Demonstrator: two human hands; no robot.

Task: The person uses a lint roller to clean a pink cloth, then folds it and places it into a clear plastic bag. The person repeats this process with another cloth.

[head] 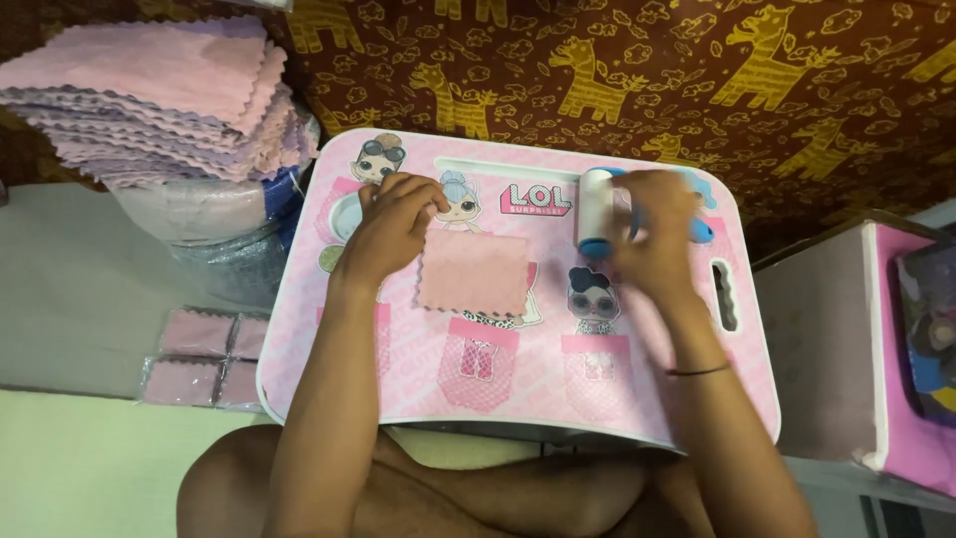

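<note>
On the pink lap desk (518,389), the left hand (390,224) presses flat beside the small pink cloth (473,271) lying at the centre, seemingly to steady it, while the right hand (652,234) grips a white lint roller (597,214) just beside it.

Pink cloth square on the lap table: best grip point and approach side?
Pinch the pink cloth at its lower right scalloped corner, coming from the near edge. It lies flat on the lap table; the left hand touches its upper left, and the right hand holds a lint roller beside it.
</note>
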